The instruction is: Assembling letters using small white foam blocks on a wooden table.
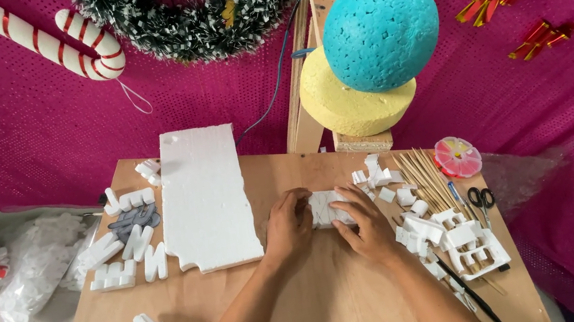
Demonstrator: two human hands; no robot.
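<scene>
Two hands, left hand and right hand, pinch a small white foam piece with curled fingers at mid-table, its long axis running left-right. Bare wooden table lies open toward the near edge, with the foam slab just left and foam scraps crowding the right.

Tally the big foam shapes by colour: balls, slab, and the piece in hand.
Blue foam ball: 1
Yellow foam ball: 1
White foam slab: 1
White foam piece, held between the left hand and right hand: 1
Total: 4
Small white cut-outs and scraps not counted; too many overlap.
</scene>
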